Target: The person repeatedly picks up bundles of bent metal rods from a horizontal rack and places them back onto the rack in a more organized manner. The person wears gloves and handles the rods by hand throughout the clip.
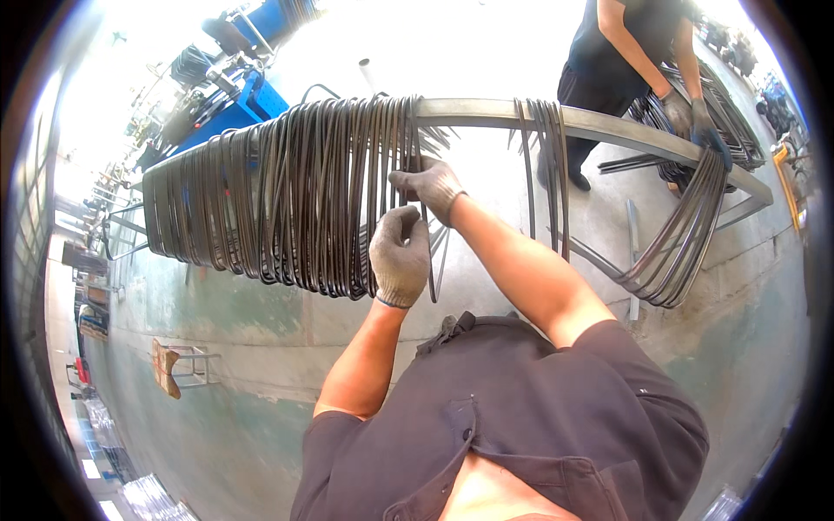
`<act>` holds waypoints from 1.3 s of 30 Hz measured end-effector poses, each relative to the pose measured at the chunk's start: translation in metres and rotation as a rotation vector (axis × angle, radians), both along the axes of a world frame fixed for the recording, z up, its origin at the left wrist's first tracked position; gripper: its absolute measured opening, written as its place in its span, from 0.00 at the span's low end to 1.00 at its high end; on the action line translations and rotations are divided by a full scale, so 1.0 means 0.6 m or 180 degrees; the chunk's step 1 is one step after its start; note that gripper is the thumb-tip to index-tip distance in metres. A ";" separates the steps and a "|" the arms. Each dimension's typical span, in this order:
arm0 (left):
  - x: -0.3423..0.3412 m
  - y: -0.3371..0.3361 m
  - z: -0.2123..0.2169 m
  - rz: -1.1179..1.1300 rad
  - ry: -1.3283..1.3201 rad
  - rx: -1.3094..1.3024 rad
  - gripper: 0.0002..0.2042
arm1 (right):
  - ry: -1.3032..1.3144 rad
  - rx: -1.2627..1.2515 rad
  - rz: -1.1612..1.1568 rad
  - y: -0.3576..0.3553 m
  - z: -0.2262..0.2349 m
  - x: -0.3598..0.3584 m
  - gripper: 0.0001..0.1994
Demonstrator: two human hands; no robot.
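Observation:
Many dark bent metal rods (304, 191), shaped like long narrow loops, hang packed side by side over a long metal rail (486, 111). My right hand (433, 187), in a grey knit glove, is closed on a bent metal rod at the right end of this row. Just below and left of it, my left hand (401, 253), gloved too, has its fingers curled toward the thumb beside the rods. What lies inside that curl is hidden. A single rod hangs down just right of my left hand. Several more rods (547, 174) hang apart, farther right along the rail.
At the far right a person (630, 61) in dark clothes grips a bundle of bent rods (673, 252) on the rail. More rods are stacked behind. Blue machine (243, 108) stands at the far left; a small stool (198, 365) is on the floor at left.

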State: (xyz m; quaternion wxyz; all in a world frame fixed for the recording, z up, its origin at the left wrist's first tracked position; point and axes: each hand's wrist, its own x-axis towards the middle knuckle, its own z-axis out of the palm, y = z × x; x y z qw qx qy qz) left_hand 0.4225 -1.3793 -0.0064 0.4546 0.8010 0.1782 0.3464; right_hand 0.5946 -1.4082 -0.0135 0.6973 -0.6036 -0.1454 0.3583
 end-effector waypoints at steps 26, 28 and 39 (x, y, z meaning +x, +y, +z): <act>0.050 0.029 0.008 0.0224 -0.0080 0.0900 0.10 | 0.1830 0.1551 0.0668 -0.014 -0.033 0.032 0.20; 0.040 0.031 0.011 0.0252 -0.0218 0.1134 0.11 | 0.1826 0.1643 0.0491 -0.003 -0.021 0.020 0.20; 0.026 0.089 0.022 0.0790 0.0330 0.1406 0.12 | 0.1949 0.1783 0.0835 0.011 -0.024 0.030 0.16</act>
